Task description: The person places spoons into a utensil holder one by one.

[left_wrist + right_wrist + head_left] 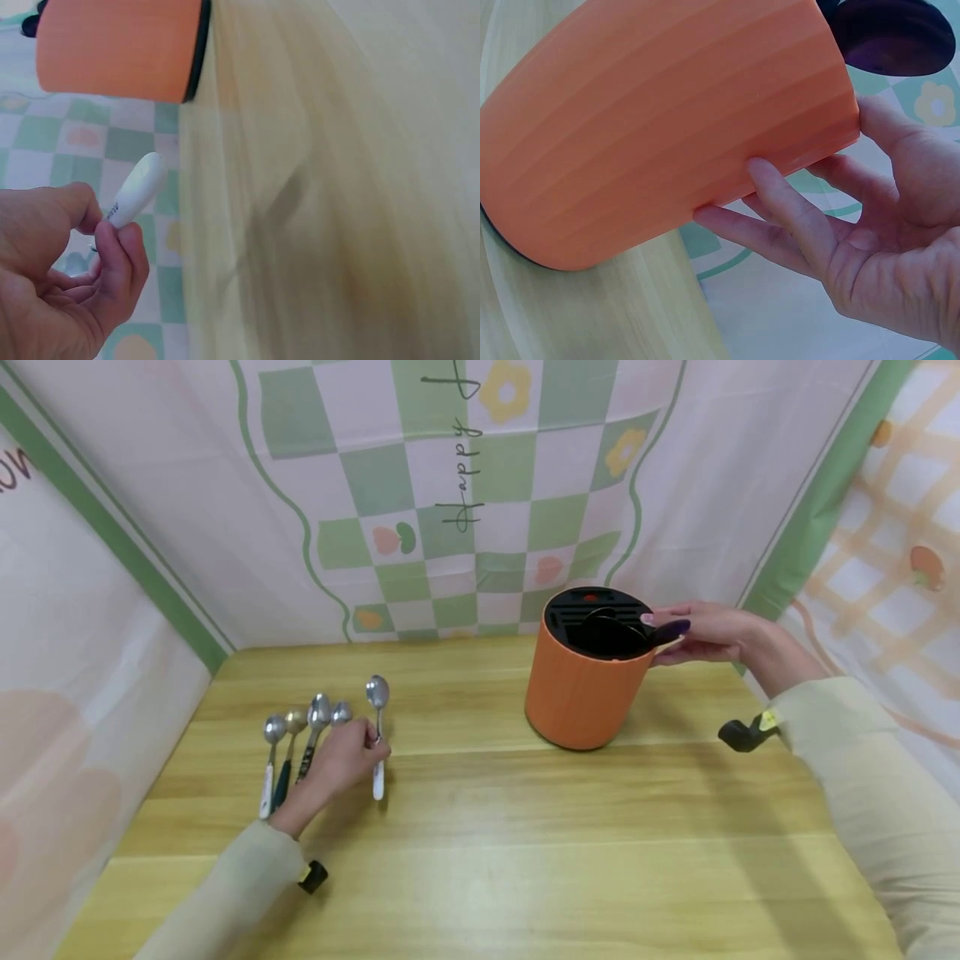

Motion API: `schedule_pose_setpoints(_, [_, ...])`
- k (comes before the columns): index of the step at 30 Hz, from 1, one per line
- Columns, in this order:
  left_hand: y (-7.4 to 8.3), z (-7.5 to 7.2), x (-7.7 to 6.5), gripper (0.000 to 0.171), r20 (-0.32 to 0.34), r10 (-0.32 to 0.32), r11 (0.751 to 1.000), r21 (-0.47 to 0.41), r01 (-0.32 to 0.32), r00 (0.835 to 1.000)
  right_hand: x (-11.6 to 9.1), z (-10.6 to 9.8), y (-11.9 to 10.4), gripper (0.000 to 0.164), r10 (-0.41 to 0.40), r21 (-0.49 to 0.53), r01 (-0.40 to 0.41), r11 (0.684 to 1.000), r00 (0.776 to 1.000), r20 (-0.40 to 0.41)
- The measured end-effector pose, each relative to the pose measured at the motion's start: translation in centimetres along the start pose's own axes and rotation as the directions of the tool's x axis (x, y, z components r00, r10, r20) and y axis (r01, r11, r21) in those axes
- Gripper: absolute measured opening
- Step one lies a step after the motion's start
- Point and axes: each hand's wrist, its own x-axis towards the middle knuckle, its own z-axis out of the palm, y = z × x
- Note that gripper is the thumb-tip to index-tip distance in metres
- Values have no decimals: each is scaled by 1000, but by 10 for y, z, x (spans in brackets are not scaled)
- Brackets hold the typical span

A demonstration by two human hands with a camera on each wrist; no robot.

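While four spoons (318, 710) lie on the worktop (480, 877) at left, the left hand (349, 760) pinches a white-handled spoon (378, 692) in its fingers; farther right stands an orange holder (583, 693), touched by spread fingers of the right hand (705, 631).

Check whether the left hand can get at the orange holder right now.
Likely yes: the left hand pinches a white-handled spoon, but only bare tabletop shows between that and the orange holder. The right hand is on the holder's opposite side.
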Motion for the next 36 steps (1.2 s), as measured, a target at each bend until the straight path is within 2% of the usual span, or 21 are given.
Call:
schedule_pose_setpoints(8, [23,-6,-3,9,-65,92,991,-88,-97,994,0,-1,1,15,-3,4,3,1000,1000,-4])
schedule_pose_setpoints(11, [33,-8,-5,8,-89,138,986,-84,-145,987,0,-2,2,17,-5,8,5,1000,1000,8])
schedule_pose_setpoints(18, [50,-9,-6,11,-152,241,967,-51,-251,959,0,-1,1,16,-12,1,12,1000,1000,25])
schedule_pose_setpoints(24, [65,-10,-3,12,-181,291,940,-126,-316,939,0,-1,1,18,-19,11,18,1000,999,40])
schedule_pose_setpoints(28, [76,-12,0,12,-204,316,923,-161,-350,927,0,-1,1,17,-10,0,10,1000,1000,14])
schedule_pose_setpoints(36, [96,-10,9,10,-267,384,874,-205,-442,884,1,1,1,14,-5,-1,5,1000,1000,-6])
